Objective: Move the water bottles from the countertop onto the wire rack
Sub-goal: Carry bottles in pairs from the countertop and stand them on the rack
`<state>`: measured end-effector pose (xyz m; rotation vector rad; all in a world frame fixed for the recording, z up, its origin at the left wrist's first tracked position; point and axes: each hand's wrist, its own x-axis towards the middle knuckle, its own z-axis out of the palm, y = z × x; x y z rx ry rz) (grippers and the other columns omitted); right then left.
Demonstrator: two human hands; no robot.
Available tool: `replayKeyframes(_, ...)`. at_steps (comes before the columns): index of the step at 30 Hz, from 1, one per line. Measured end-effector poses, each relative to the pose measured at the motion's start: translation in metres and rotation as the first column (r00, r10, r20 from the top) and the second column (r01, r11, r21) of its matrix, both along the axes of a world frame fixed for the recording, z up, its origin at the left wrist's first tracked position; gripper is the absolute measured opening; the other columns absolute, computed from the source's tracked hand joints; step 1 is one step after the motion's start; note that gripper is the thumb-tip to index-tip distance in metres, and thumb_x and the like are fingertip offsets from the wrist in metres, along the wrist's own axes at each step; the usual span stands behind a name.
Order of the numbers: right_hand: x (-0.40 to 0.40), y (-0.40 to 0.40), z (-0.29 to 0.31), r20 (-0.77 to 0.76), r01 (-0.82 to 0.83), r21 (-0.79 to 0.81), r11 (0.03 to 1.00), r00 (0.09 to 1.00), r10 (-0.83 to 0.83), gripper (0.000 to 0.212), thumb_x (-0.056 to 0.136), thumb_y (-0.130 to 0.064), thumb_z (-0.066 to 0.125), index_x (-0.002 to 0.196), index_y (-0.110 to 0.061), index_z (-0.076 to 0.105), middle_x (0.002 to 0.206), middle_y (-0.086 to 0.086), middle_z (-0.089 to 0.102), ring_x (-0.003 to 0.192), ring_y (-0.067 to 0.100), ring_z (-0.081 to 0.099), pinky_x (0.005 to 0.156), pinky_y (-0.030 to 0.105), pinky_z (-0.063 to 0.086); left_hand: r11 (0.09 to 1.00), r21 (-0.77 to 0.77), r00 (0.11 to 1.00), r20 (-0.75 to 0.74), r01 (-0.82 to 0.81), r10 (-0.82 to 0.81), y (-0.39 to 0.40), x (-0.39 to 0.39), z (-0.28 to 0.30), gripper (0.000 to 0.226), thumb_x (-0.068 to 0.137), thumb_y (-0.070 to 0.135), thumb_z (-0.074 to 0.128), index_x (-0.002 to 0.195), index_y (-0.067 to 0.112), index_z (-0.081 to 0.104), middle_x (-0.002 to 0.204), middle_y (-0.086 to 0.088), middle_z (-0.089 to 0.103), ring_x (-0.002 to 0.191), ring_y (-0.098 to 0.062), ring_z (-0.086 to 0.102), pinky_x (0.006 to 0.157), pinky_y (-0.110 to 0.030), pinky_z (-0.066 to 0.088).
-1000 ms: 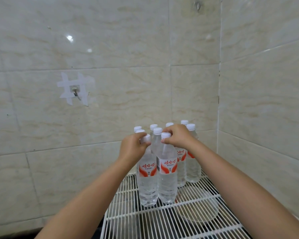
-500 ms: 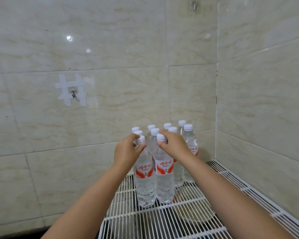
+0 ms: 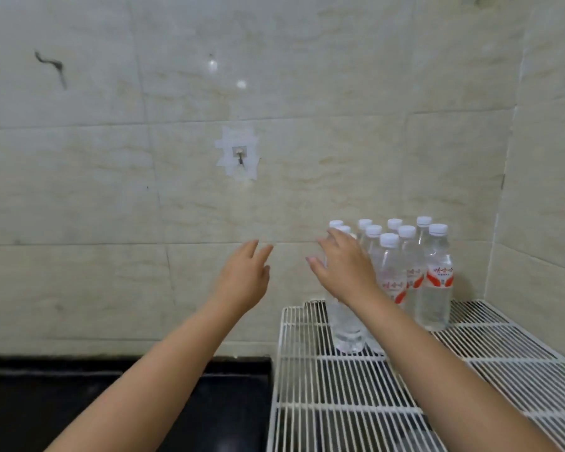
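Note:
Several clear water bottles [image 3: 436, 278] with white caps and red-and-white labels stand upright in a tight cluster at the back of the white wire rack [image 3: 356, 396], near the wall corner. My right hand [image 3: 343, 265] hovers with spread fingers in front of the cluster's left side and hides part of it; it holds nothing. Left of the bottles, my left hand [image 3: 245, 275] is raised in front of the tiled wall, fingers relaxed and empty. Part of a front bottle [image 3: 348, 331] shows below my right wrist.
A black countertop [image 3: 79, 402] lies low at the left, beside the rack's left edge. Beige tiled walls close off the back and the right. A small metal hook [image 3: 240, 156] on a white adhesive patch sticks out of the back wall.
Both hands have let go of the two front bottles' necks and pulled back to the left, fingers spread. The view has swung left, so the bottles now sit at the right.

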<state>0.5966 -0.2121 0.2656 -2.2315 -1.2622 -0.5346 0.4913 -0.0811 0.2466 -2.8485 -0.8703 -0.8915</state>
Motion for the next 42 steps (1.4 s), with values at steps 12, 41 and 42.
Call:
replayKeyframes(12, -0.351, 0.172, -0.068, -0.022, -0.55, -0.129, 0.825, 0.833, 0.552, 0.049, 0.091, -0.034, 0.049, 0.133, -0.009, 0.043, 0.146, 0.011, 0.037, 0.134, 0.026, 0.034, 0.107, 0.036, 0.03, 0.862, 0.028, 0.845, -0.182, -0.506, 0.502, 0.099, -0.407, -0.064, 0.052, 0.076, 0.03, 0.034, 0.098, -0.005, 0.066, 0.094, -0.03, 0.067, 0.09, -0.044, 0.064, 0.074, -0.05, 0.056)
replayKeyframes(41, -0.693, 0.581, -0.247, -0.372, -0.675, -0.435, 0.596, 0.737, 0.564, 0.046, 0.094, -0.032, 0.044, 0.133, -0.009, 0.043, 0.141, 0.012, 0.043, 0.131, 0.028, 0.038, 0.104, 0.04, 0.036, 0.469, -0.158, 0.472, -0.548, -0.869, 0.691, 0.415, -0.765, -0.211, 0.041, 0.095, 0.033, 0.039, 0.127, 0.008, 0.038, 0.128, -0.012, 0.048, 0.122, -0.029, 0.042, 0.101, -0.039, 0.036)
replayKeyframes(42, -0.692, 0.597, -0.247, -0.37, -0.665, -0.436, 0.606, 0.747, 0.553, 0.046, 0.094, -0.033, 0.044, 0.133, -0.009, 0.043, 0.141, 0.012, 0.043, 0.131, 0.027, 0.039, 0.103, 0.04, 0.036, 0.482, -0.157, 0.481, -0.552, -0.862, 0.681, 0.433, -0.767, -0.21, 0.042, 0.095, 0.034, 0.039, 0.128, 0.008, 0.038, 0.129, -0.012, 0.048, 0.123, -0.029, 0.042, 0.101, -0.039, 0.036)
